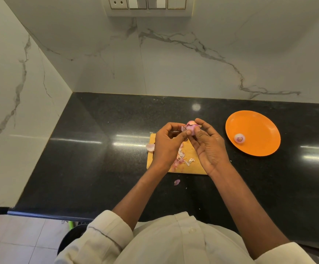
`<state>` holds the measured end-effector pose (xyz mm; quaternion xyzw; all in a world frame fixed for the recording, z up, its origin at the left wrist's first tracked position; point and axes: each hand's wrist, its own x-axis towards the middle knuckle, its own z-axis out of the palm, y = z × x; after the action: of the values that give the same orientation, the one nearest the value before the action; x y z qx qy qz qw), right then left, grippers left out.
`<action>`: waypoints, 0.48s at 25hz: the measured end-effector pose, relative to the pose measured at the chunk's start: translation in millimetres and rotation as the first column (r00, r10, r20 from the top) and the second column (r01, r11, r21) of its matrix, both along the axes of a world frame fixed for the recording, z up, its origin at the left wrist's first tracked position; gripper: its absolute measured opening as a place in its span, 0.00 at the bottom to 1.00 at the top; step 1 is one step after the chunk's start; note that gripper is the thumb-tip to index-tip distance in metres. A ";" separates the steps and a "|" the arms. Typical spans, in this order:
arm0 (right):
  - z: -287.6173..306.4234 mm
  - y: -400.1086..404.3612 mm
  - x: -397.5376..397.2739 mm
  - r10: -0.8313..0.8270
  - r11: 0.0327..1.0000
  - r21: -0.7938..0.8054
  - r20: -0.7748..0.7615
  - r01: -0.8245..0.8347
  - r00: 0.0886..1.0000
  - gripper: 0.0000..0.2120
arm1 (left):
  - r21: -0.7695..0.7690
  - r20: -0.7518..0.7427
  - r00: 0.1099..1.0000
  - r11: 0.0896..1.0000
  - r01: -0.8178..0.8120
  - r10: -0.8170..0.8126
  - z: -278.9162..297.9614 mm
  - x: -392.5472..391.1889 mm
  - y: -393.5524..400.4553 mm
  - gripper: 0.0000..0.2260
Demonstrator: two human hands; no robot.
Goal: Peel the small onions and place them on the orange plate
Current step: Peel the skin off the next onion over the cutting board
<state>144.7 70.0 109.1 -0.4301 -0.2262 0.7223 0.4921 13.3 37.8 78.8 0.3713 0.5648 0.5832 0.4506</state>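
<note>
shirt: a cream shirt (174, 242) filled the bottom of the view, nearest the camera, its sleeves rolled up above the bare forearms.
onion in hand: a small pink onion (191, 128) was held up above the far edge of the cutting board, between the two hands, with a flap of loose skin sticking out on its left side.
left hand: the left hand (167, 145) had its fingers curled, thumb and fingertips pinching the skin at the onion's left side.
right hand: the right hand (208, 144) gripped the onion from the right, thumb on the near side and fingers wrapped over the top; the two hands were close together, meeting at the onion.
peeled onion: a second small onion (239, 138), already bare, lay on the orange plate near its left side.
orange plate: the orange plate (257, 126) sat on the counter to the right of the hands, apart from the cutting board.
cutting board: a wooden cutting board (196, 164) lay under the hands, mostly hidden by them.
peels: scraps of pink and white peel (181, 158) were scattered on the board; one larger piece (150, 147) hung over its left edge, and one small scrap (177, 182) lay on the counter just in front of the board.
counter: the black polished counter (90, 159) carried everything and showed streaks of reflected light.
wall: white marble with grey veins (193, 69) rose behind and to the left, with a switch panel (147, 4) at the top.
</note>
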 end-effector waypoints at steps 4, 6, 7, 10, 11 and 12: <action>-1.7 2.2 1.9 0.032 0.996 -0.078 -0.062 -0.036 0.998 0.12 | 0.020 0.043 0.997 0.998 -0.062 0.061 -2.3 -3.6 2.7 0.05; -3.4 3.1 2.1 0.060 0.992 -0.111 -0.047 -0.065 0.997 0.11 | -0.009 0.133 0.989 0.998 -0.066 0.067 -2.2 -2.8 2.1 0.05; -4.8 3.1 1.7 0.065 0.989 -0.129 -0.046 -0.071 0.997 0.11 | -0.032 0.178 0.981 0.997 -0.068 0.073 -2.4 -1.8 1.8 0.04; -8.2 3.5 3.0 0.058 0.980 -0.185 -0.106 -0.077 0.993 0.10 | -0.080 0.264 0.962 0.996 -0.047 0.067 -3.4 1.9 2.7 0.02; -9.2 4.1 4.4 0.049 0.973 -0.214 -0.149 -0.080 0.988 0.11 | -0.085 0.293 0.954 0.996 -0.036 0.060 -3.2 2.7 3.4 0.02; -9.9 4.7 5.7 0.037 0.965 -0.247 -0.199 -0.086 0.979 0.12 | -0.089 0.327 0.943 0.996 -0.028 0.056 -3.6 2.6 4.1 0.03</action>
<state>150.4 74.6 99.2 -0.4104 -0.0963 0.7985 0.4297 15.9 42.0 75.3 0.2376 0.5132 0.6224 0.5411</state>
